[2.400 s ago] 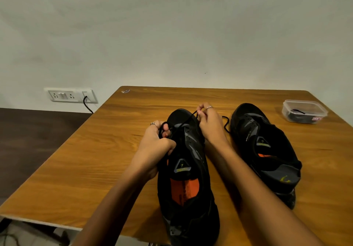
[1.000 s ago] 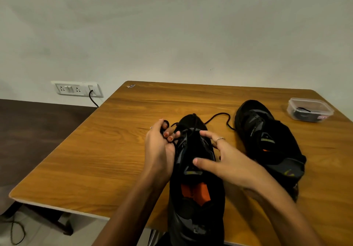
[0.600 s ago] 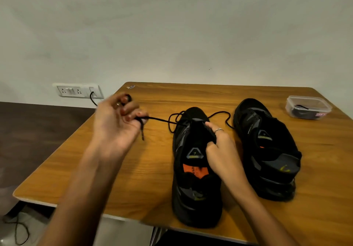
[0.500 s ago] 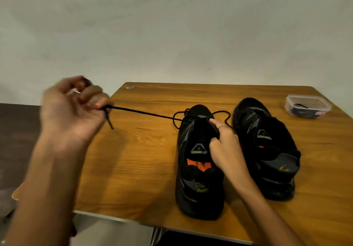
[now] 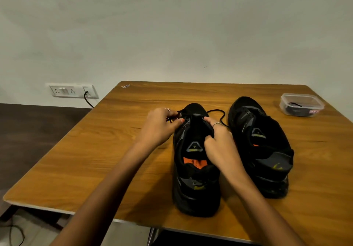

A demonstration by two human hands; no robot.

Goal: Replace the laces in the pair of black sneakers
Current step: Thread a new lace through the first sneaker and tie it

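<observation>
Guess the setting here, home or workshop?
Probably a plain room in a home or office, not a workshop: a bare wooden table against a plastered wall, a wall socket strip, and no tools beyond a small plastic container.

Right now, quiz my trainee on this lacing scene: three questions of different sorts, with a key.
1. True or false: the right hand grips the tongue of the left sneaker.
2. Multiple choice: where does the clear plastic container stand? A) between the sneakers B) at the table's far right corner C) on the floor
3. Fill in: the left hand pinches the black ____ beside the sneaker's toe end.

Key
1. True.
2. B; it is beyond the right sneaker.
3. Lace.
</observation>
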